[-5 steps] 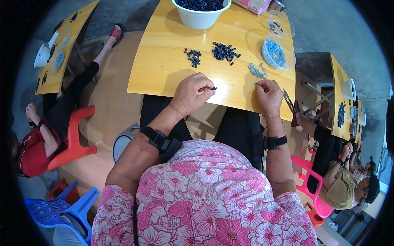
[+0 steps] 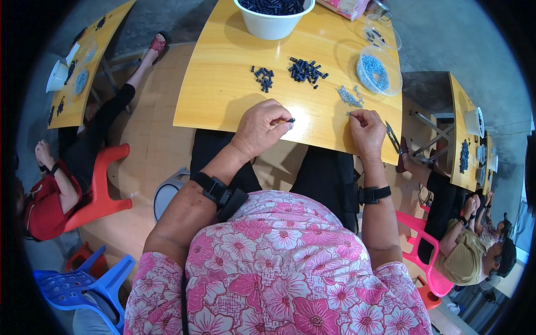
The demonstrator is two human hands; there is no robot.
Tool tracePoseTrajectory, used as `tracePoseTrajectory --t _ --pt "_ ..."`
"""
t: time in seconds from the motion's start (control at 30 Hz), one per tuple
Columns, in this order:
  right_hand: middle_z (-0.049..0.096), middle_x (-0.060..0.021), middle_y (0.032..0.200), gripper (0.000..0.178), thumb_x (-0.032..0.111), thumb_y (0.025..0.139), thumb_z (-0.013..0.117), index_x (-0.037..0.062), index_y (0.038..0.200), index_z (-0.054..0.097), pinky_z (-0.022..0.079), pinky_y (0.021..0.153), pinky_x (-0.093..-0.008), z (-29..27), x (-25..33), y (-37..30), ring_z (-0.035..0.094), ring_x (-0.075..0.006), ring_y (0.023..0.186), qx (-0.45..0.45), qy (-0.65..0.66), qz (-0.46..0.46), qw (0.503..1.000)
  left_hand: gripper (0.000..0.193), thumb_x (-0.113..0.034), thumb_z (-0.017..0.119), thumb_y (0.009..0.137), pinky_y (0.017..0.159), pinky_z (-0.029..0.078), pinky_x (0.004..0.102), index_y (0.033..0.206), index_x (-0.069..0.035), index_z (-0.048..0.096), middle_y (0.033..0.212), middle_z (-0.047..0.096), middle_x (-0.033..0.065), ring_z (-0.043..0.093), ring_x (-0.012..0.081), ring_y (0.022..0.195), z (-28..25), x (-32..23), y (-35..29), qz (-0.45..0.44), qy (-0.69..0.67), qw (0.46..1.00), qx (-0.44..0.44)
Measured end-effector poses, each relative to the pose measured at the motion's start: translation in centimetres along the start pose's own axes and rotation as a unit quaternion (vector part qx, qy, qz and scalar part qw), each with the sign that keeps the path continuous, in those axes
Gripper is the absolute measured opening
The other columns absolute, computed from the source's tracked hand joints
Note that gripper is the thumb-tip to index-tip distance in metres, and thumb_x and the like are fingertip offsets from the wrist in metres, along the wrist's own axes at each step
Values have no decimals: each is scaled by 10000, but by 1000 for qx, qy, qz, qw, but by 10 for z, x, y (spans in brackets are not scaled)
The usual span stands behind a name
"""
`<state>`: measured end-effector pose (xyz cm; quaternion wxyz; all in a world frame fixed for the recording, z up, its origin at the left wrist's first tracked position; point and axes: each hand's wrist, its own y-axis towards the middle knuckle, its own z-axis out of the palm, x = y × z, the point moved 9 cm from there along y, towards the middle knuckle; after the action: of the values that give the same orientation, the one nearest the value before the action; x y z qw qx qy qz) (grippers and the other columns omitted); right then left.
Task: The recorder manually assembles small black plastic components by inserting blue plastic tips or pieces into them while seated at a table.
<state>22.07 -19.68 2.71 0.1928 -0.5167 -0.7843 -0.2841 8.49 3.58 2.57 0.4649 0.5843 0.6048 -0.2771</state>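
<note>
My left hand (image 2: 264,127) is over the table's near edge, thumb and forefinger pinched on a small black cylindrical part (image 2: 291,120) whose end sticks out. To its right, my right hand (image 2: 367,132) has its fingertips pressed together beside the small pile of blue-grey pieces (image 2: 350,97). Whatever those fingertips hold, if anything, is too small to make out. Beyond my left hand lie a smaller group of black parts (image 2: 263,79) and a larger heap of black parts (image 2: 306,71). Dark thread snips (image 2: 393,138) rest just right of my right hand.
A white tub (image 2: 272,25) of black parts stands at the table's (image 2: 215,67) far side. A clear bowl (image 2: 395,84) of blue-grey pieces sits at the right, with another clear container (image 2: 384,37) behind it. People sit at tables on both sides; a blue chair (image 2: 84,285) stands lower left.
My right hand has shifted very slightly to the right. My left hand stays in place, still pinching the black part.
</note>
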Motion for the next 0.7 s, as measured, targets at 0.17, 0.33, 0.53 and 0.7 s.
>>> tracePoseTrajectory --t 0.17,0.33,0.53,0.7 --pt "637 -96 735 75 102 768 714 40 808 721 520 624 -311 0 -2 -1 647 -196 625 -3 29 10 1000 113 -98 694 809 639 465 277 840 -4 640 768 574 58 572 149 682 0 -1 0 5 8 1000 0" --pt "636 -102 733 82 123 766 720 47 798 719 518 628 -326 -1 2 -1 651 -213 640 -4 19 14 1000 112 -117 708 770 660 483 353 804 -28 649 756 596 87 600 251 727 -1 -1 0 -10 1 1000 -7" --pt "636 -108 734 85 139 762 713 58 787 712 515 631 -346 0 -2 1 653 -236 656 -4 -8 19 1000 112 -102 696 809 646 469 277 840 -8 643 773 578 60 575 153 686 1 -2 0 3 11 1000 1" --pt "643 -109 741 82 137 760 707 56 777 703 519 637 -349 1 0 1 658 -238 661 0 -16 18 1000 115 -106 697 809 647 471 278 840 -8 645 779 584 59 578 157 689 0 -1 -1 0 19 1000 4"
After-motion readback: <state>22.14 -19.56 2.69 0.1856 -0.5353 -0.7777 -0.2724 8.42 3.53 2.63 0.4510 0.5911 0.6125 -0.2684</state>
